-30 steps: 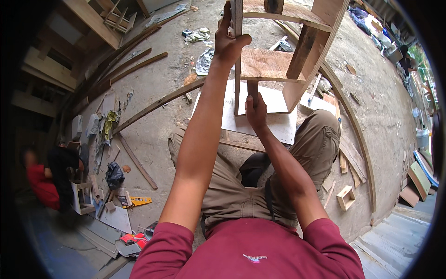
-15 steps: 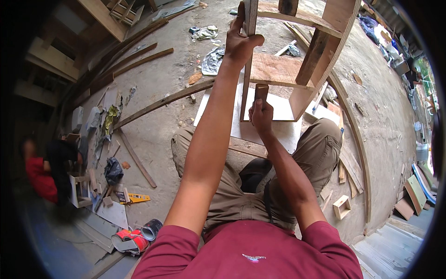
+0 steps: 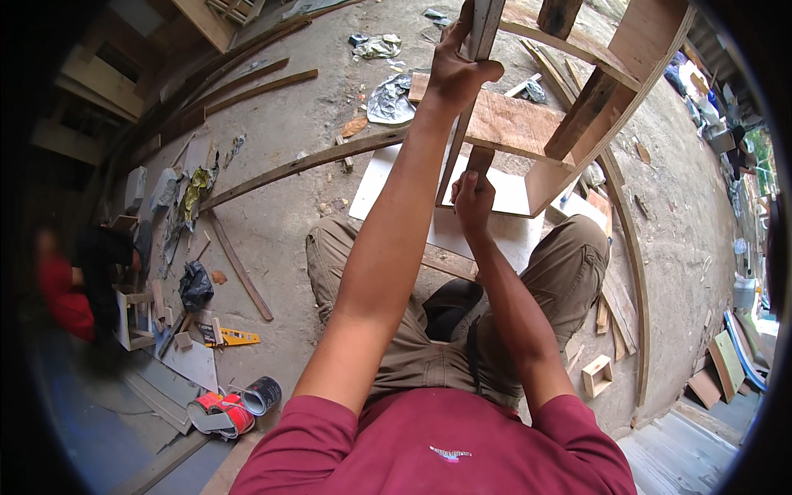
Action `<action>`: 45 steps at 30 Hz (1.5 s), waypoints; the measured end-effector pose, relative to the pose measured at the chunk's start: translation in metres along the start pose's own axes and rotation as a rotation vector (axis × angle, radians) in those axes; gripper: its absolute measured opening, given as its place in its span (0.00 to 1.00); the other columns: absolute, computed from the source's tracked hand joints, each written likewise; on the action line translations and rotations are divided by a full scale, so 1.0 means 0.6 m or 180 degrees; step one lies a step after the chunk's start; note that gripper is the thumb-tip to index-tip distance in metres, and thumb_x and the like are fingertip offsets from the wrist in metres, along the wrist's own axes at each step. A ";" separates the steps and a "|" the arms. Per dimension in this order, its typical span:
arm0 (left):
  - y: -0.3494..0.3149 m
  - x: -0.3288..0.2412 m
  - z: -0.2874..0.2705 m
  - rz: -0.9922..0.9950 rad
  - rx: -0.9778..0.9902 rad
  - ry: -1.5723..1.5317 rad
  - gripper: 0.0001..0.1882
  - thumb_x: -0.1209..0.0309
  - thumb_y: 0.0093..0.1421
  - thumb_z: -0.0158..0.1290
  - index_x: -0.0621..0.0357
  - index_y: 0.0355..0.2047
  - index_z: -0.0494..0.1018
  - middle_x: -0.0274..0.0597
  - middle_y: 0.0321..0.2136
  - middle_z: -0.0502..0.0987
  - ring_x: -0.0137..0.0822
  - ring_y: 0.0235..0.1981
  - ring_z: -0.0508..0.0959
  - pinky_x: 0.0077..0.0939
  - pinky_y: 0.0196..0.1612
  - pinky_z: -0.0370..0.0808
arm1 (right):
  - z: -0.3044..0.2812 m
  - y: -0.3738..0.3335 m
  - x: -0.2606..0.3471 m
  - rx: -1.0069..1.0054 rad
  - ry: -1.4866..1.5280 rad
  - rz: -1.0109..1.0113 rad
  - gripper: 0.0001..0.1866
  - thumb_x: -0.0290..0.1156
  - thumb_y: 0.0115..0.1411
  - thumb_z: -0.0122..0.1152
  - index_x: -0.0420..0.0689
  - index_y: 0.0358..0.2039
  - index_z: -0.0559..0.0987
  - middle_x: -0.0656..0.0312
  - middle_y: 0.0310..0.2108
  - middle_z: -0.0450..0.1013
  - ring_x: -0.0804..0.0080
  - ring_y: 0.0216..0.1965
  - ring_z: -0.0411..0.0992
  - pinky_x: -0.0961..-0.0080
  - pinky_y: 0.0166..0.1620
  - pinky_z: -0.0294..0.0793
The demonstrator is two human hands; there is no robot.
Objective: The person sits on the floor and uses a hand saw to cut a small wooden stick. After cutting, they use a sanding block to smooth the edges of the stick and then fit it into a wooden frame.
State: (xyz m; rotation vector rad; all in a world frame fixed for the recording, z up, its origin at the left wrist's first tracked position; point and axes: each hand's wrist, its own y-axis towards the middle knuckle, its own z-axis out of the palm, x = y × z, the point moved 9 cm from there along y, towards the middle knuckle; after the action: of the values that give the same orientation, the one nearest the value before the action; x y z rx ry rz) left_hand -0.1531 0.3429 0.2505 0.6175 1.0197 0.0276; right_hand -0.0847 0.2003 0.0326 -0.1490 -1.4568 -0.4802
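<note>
A wooden shelf unit [image 3: 507, 124] made of boards stands tilted in front of me, between and beyond my knees. My left hand [image 3: 455, 76] grips its left side board near the top, fingers behind it and thumb pointing right. Low down at the unit's opening, my right hand [image 3: 473, 204] is closed round a short piece of brown wood [image 3: 480, 159]. That piece points up, its top end at the front edge of a shelf board; whether they touch I cannot tell. A white sheet [image 3: 450, 233] lies beneath the unit.
A long wooden strip [image 3: 305, 167] lies on the floor to the left, a curved one [image 3: 634, 247] to the right. Near my right knee is a small wooden box [image 3: 597, 376]. Paint tins [image 3: 261, 396] stand lower left, and a person in red [image 3: 66, 289] is farther left.
The shelf unit and my left hand sit farther right and higher in view. The brown wood piece in my right hand has turned and stands closer to the shelf board's edge.
</note>
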 end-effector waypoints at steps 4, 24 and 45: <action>0.003 0.003 -0.002 0.0120 -0.0009 0.0075 0.56 0.87 0.42 0.54 0.45 0.74 0.54 0.40 0.63 0.61 0.32 0.60 0.67 0.19 0.45 0.75 | -0.006 -0.005 -0.009 0.0515 0.0138 0.0428 0.31 0.54 0.76 0.38 0.42 0.24 0.69 0.63 0.15 0.66 0.77 0.14 0.66 0.77 0.18 0.66; 0.061 0.047 -0.034 0.0035 -0.0050 0.0189 0.53 0.83 0.46 0.55 0.48 0.75 0.51 0.33 0.41 0.71 0.26 0.31 0.71 0.23 0.32 0.73 | 0.001 0.018 0.042 0.0040 -0.0287 0.0478 0.15 0.34 0.65 0.67 0.40 0.30 0.71 0.66 0.16 0.69 0.80 0.14 0.67 0.78 0.17 0.65; 0.068 0.065 -0.076 0.0267 -0.0513 -0.0390 0.51 0.86 0.46 0.55 0.53 0.73 0.56 0.27 0.27 0.71 0.22 0.23 0.70 0.19 0.27 0.70 | -0.018 0.026 0.067 0.0044 -0.0906 0.0138 0.21 0.43 0.66 0.65 0.37 0.42 0.69 0.60 0.16 0.73 0.73 0.16 0.73 0.74 0.20 0.70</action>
State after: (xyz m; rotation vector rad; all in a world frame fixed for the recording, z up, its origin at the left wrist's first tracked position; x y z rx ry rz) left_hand -0.1585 0.4099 0.2232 0.5081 0.8633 0.1429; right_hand -0.0672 0.2012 0.0736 -0.2451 -1.7312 -0.4255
